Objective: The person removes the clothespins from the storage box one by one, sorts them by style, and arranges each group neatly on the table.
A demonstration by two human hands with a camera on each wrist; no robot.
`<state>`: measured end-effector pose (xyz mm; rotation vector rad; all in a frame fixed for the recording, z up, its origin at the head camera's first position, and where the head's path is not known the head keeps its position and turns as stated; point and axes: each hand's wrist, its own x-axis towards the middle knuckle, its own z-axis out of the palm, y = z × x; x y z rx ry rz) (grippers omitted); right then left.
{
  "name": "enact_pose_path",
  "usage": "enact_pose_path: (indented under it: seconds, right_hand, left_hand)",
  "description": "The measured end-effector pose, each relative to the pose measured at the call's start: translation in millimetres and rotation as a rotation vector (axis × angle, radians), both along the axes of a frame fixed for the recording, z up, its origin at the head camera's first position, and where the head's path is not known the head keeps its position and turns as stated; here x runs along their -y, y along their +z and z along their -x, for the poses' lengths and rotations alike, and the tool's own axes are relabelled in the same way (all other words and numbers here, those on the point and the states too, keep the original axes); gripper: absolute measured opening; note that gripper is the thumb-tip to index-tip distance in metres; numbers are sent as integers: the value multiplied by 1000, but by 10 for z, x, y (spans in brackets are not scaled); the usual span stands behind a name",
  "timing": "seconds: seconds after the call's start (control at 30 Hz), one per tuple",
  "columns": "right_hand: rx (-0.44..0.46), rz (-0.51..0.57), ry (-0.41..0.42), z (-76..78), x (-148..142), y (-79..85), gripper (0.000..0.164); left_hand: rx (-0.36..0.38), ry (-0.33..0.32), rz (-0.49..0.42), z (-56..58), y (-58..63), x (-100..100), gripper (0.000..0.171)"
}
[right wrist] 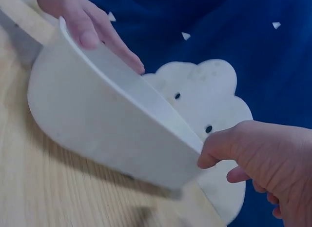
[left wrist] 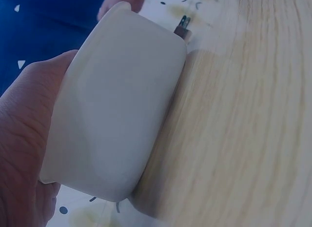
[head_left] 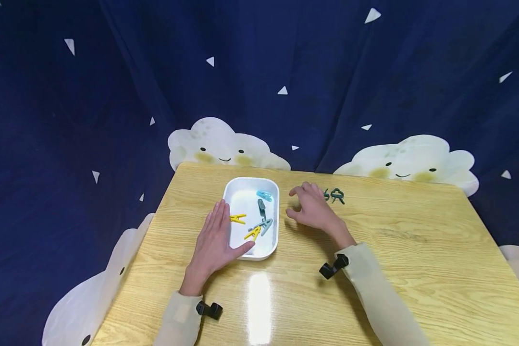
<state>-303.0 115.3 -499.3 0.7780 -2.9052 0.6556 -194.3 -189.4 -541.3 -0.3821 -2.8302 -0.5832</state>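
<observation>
A white bin point(head_left: 251, 179) holds several small clips: two yellow clothespins point(head_left: 253, 233), a grey-green clothespin point(head_left: 266, 226), a dark green clip point(head_left: 261, 206) and a light blue clip point(head_left: 264, 195). My left hand point(head_left: 214, 240) rests along the bin's left rim, fingers straight, thumb stretched over the near corner. Just right of the bin, my right hand point(head_left: 313, 206) hovers with bent fingers and thumb spread apart, nothing visible between them. Behind it on the table lie dark green cloud-shaped clips point(head_left: 338, 195), one partly hidden by the hand.
The wooden table point(head_left: 415, 269) extends far to the right and toward me. A dark blue curtain point(head_left: 259, 72) with white triangles and clouds hangs behind the table's back edge. Each sleeve carries a black wrist camera point(head_left: 209, 310).
</observation>
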Motion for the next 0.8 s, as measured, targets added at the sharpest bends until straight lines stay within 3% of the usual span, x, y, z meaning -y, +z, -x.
enact_pose_path:
  seconds: [0.2,0.33,0.53,0.8]
  right_hand:
    - [-46,-1,52,-30,345,74,30]
    - [-76,-85,62,-15,591,80,26]
    - [-84,-250,37,43,877,-28,23]
    - [-146,-272,-52,25,984,-163,25]
  left_hand:
    - [15,4,6,-4,2,3,128]
    - [10,5,9,-1,7,1,127]
    - [17,3,1,-4,12,4,127]
    - [28,7,6,0,0,-1,128]
